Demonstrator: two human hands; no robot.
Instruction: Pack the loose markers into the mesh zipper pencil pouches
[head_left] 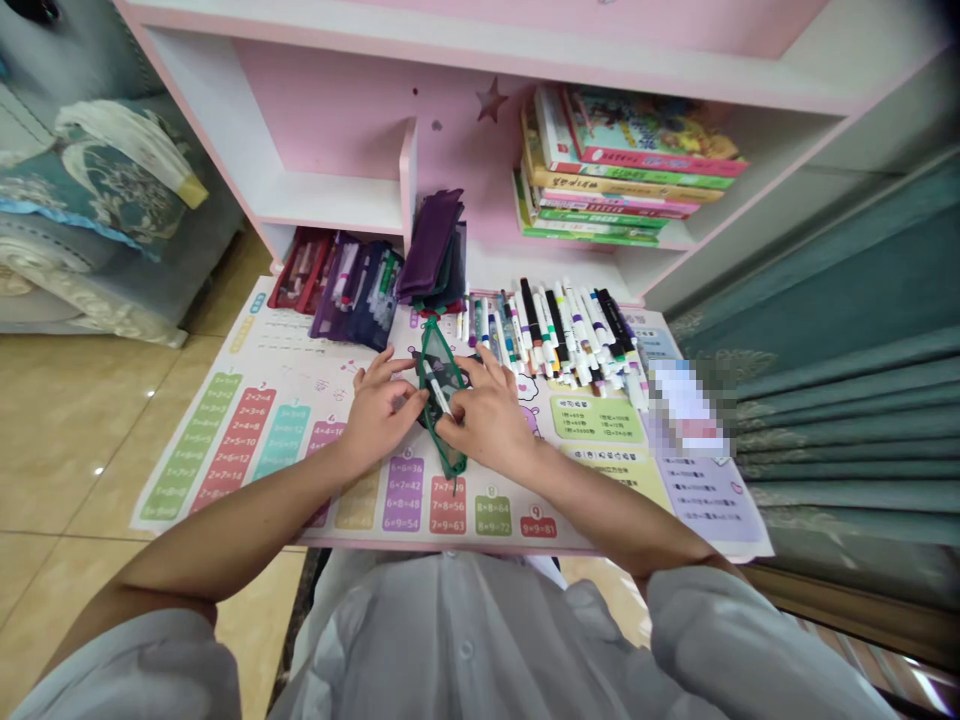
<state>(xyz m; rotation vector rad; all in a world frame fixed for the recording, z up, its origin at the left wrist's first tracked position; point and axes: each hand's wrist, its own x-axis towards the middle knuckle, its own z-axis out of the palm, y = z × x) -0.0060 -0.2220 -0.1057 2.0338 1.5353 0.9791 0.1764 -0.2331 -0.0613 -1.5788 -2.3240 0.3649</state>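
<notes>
A green mesh pouch (442, 350) lies opened lengthwise on the desk mat in front of me. My left hand (386, 408) has its thumb and fingers closed on the pouch's left edge. On the other side, my right hand (487, 405) grips a white marker (435, 388) that lies slanted in the pouch's opening, with its fingers over the right edge. A large pile of markers (562, 325) lies behind my right hand. Behind the pouch sits a stack of dark purple and green pouches (433, 250).
Filled red (304, 270) and blue-purple pouches (358, 295) stand at the back left. Books (615, 190) are stacked on the pink shelf. A blurred-out flat object (688, 408) lies at the right, near the teal curtain (847, 360).
</notes>
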